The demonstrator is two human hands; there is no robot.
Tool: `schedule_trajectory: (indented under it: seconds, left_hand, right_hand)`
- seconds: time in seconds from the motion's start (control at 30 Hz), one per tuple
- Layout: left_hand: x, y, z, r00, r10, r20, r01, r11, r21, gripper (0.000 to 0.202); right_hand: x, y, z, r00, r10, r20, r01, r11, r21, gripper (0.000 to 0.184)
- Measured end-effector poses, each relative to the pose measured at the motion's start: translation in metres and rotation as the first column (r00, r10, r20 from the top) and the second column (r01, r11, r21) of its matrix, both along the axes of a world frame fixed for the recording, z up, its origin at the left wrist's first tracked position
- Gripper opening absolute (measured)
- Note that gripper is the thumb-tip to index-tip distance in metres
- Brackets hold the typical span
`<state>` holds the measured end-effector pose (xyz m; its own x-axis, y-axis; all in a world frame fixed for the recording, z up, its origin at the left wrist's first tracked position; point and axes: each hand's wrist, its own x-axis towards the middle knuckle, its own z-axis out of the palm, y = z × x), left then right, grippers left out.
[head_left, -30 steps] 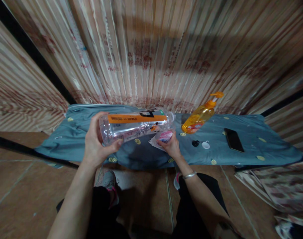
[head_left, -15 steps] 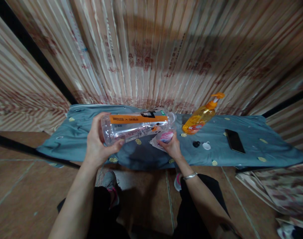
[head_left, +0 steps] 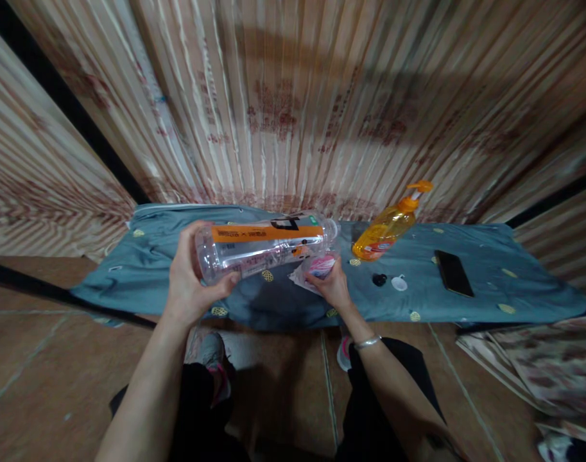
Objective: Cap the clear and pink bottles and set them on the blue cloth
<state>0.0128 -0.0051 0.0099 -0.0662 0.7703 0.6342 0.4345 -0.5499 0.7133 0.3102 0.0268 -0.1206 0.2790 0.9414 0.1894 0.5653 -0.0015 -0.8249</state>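
Note:
My left hand (head_left: 189,282) grips the base of a large clear plastic bottle (head_left: 266,247) with an orange label, held on its side above the blue cloth (head_left: 177,282), its mouth pointing right. Just under that mouth, my right hand (head_left: 332,287) is closed around a small pink-and-white container (head_left: 321,264) standing on a white sheet on the cloth. A silver bangle sits on my right wrist.
An orange pump bottle (head_left: 387,224) stands tilted at the back. A small black cap (head_left: 379,279) and a white cap (head_left: 399,282) lie to its front. A black phone (head_left: 454,273) lies further right. Striped curtain behind; tiled floor and my knees below.
The bottle's base has lifted very slightly in my left hand; both hands stay where they were.

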Motion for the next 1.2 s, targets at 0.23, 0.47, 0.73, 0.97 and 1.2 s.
schedule_trajectory:
  seconds: [0.23, 0.47, 0.73, 0.97, 1.2]
  left_hand:
    - [-0.001, 0.001, -0.002, 0.999, 0.023, -0.042, -0.023, 1.0, 0.0, 0.076]
    - [-0.003, 0.001, -0.003, 1.0, 0.017, -0.025, -0.018, 0.999, -0.037, 0.08]
    - [-0.004, 0.002, -0.004, 0.999, 0.012, -0.047, -0.013, 1.0, -0.024, 0.074]
    - [-0.004, 0.001, -0.003, 0.999, 0.002, -0.045, -0.003, 1.0, -0.01, 0.071]
    - [-0.005, 0.0, -0.003, 0.997, 0.041, -0.071, -0.042, 0.999, -0.003, 0.068]
  right_hand:
    - [0.001, 0.001, -0.003, 1.0, -0.004, 0.005, 0.004, 1.0, 0.0, 0.079]
    - [0.0, 0.0, -0.005, 1.0, 0.002, -0.007, -0.002, 1.0, -0.002, 0.083]
    - [0.002, -0.002, -0.007, 0.996, 0.077, -0.039, -0.074, 0.994, 0.083, 0.11]
    - [0.005, -0.002, -0.012, 0.995, 0.09, -0.046, -0.085, 0.992, 0.09, 0.103]
    - [0.004, -0.002, -0.013, 1.0, 0.02, 0.018, -0.021, 0.997, 0.075, 0.068]
